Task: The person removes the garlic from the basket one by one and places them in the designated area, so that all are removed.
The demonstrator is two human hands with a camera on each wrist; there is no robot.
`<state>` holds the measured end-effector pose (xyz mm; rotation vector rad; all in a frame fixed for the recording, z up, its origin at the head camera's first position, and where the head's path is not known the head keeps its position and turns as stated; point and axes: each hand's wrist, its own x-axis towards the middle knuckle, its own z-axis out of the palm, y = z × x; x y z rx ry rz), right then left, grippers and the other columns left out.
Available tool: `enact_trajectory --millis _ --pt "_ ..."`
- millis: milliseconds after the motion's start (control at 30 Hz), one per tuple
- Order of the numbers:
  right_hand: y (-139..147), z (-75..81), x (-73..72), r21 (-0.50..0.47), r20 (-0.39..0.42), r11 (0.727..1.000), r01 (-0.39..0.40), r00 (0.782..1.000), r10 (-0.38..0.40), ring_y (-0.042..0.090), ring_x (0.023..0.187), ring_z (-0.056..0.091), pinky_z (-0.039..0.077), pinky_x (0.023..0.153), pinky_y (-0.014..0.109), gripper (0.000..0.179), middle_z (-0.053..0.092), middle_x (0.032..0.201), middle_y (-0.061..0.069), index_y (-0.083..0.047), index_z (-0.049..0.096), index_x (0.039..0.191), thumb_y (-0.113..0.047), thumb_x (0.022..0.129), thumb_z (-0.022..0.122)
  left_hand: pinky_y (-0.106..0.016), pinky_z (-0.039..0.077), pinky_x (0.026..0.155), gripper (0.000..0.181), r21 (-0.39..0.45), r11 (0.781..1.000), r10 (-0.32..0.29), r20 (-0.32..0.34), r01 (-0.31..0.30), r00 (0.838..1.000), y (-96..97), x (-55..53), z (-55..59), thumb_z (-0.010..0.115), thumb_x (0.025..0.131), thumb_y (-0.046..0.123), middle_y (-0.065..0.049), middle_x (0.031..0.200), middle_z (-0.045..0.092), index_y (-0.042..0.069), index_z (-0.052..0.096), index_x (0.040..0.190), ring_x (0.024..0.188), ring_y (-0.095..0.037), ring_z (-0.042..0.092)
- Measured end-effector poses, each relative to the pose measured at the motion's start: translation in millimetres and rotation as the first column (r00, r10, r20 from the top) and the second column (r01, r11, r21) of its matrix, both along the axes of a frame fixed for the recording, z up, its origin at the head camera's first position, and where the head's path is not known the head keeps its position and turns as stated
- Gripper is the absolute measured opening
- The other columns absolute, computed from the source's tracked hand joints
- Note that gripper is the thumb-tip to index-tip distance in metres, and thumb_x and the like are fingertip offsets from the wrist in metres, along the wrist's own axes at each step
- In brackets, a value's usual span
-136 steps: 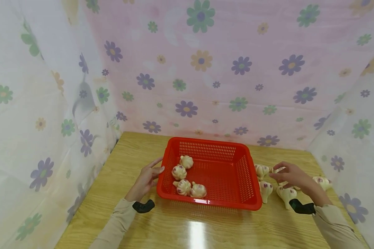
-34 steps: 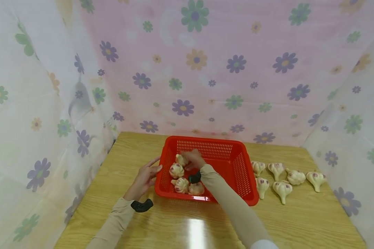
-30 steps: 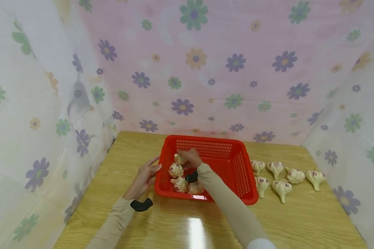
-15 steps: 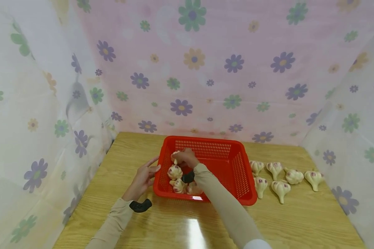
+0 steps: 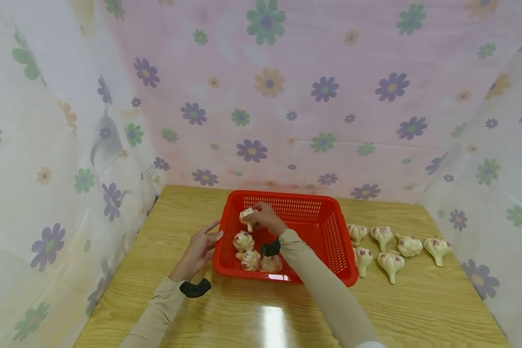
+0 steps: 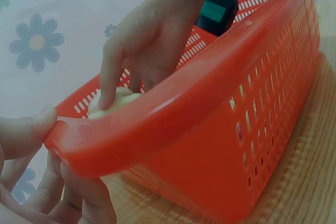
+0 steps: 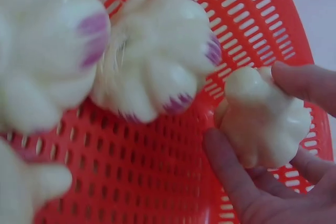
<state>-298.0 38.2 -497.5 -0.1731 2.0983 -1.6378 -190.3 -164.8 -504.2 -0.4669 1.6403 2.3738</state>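
In the head view, my left hand grips the left end of a red plastic basket. The left wrist view has its thumb on top of the rim and its fingers curled underneath. Inside the basket's back left corner, my right hand holds a garlic bulb, cream with purple marks, between thumb and fingers. Its stem points toward the front in the head view. In the right wrist view, the held bulb is close to the slotted wall. In front of it are three more bulbs, one of them here.
Several garlic bulbs lie on the wooden table to the right of the basket, the nearest ones close against its side. Flowered cloth hangs behind the table and along both sides.
My right hand has come from the bulbs on the right into the basket's back left, where it has grasped and turned one bulb. My left hand has stayed on the rim.
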Motion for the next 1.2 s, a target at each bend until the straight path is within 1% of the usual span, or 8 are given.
enact_trajectory --millis 100,233,433,600,667,867,1067,1200 --pt "7 2.0 0.5 -0.024 -0.02 1.0 -0.01 1.0 0.01 0.026 0.074 0.062 0.049 0.086 0.05 0.06 0.056 0.109 0.019 0.001 0.044 0.129 -0.016 0.08 0.075 -0.046 0.052 0.081 0.049 0.001 1.0 0.003 0.003 -0.003 1.0 0.3 -0.2 -0.5 0.061 0.091 0.011 -0.013 0.118 0.063 0.022 0.05 0.138 0.097 -0.024 0.062" --pt "15 3.9 1.7 -0.039 -0.048 0.999 -0.019 0.999 0.017 0.028 0.073 0.06 0.045 0.088 0.055 0.061 0.051 0.117 0.02 0.0 0.045 0.132 -0.014 0.081 0.075 -0.045 0.052 0.082 0.05 -0.003 1.0 0.007 0.004 -0.007 1.0 0.4 1.1 -0.6 0.061 0.091 0.011 -0.012 0.123 0.059 0.023 0.049 0.138 0.1 -0.024 0.061" --pt "29 7.6 3.9 0.002 -0.104 1.0 -0.023 0.994 0.023 0.027 0.083 0.059 0.047 0.087 0.053 0.064 0.049 0.123 0.017 -0.001 0.046 0.134 -0.014 0.079 0.076 -0.045 0.052 0.082 0.053 0.008 1.0 -0.004 -0.008 0.004 1.0 0.2 3.5 -0.6 0.062 0.09 0.011 -0.011 0.122 0.059 0.022 0.047 0.14 0.1 -0.024 0.06" --pt "39 13.8 5.9 0.047 -0.152 0.999 -0.007 0.988 0.014 0.027 0.091 0.058 0.048 0.087 0.051 0.059 0.048 0.125 0.015 -0.004 0.05 0.128 -0.016 0.077 0.078 -0.042 0.053 0.078 0.051 0.008 1.0 -0.001 -0.014 0.002 1.0 0.5 3.1 -1.1 0.062 0.09 0.012 -0.01 0.116 0.062 0.022 0.049 0.139 0.096 -0.022 0.061" --pt "43 16.1 6.3 0.038 -0.161 0.999 -0.009 0.987 0.015 0.029 0.093 0.057 0.047 0.088 0.053 0.056 0.048 0.125 0.014 -0.005 0.051 0.125 -0.015 0.077 0.079 -0.041 0.054 0.078 0.052 0.012 1.0 -0.001 -0.016 0.001 1.0 0.4 2.8 -1.1 0.062 0.09 0.011 -0.009 0.117 0.061 0.022 0.048 0.139 0.097 -0.022 0.062" --pt "53 27.8 10.6 0.013 -0.19 0.999 -0.043 0.981 0.044 0.03 0.097 0.055 0.047 0.088 0.054 0.05 0.048 0.121 0.013 -0.006 0.052 0.12 -0.012 0.078 0.078 -0.04 0.054 0.076 0.053 -0.001 1.0 0.006 -0.014 -0.006 1.0 -0.3 2.5 -2.0 0.062 0.09 0.012 -0.008 0.114 0.063 0.021 0.047 0.14 0.094 -0.02 0.063" --pt "63 42.3 17.2 0.063 -0.241 0.996 -0.057 0.968 0.07 0.03 0.1 0.053 0.05 0.085 0.049 0.048 0.05 0.12 0.013 -0.007 0.052 0.117 -0.014 0.078 0.078 -0.042 0.054 0.077 0.053 -0.012 1.0 0.017 -0.011 -0.017 1.0 0.9 1.8 -2.7 0.062 0.09 0.011 -0.007 0.113 0.064 0.02 0.047 0.14 0.094 -0.02 0.063" --pt "71 53.5 22.7 0.084 -0.243 0.994 -0.071 0.966 0.089 0.03 0.098 0.055 0.05 0.084 0.048 0.047 0.05 0.121 0.011 -0.009 0.051 0.116 -0.015 0.078 0.078 -0.044 0.053 0.078 0.051 -0.01 1.0 0.023 -0.003 -0.023 1.0 1.4 1.0 -1.7 0.062 0.09 0.011 -0.008 0.114 0.063 0.021 0.049 0.139 0.096 -0.021 0.062"
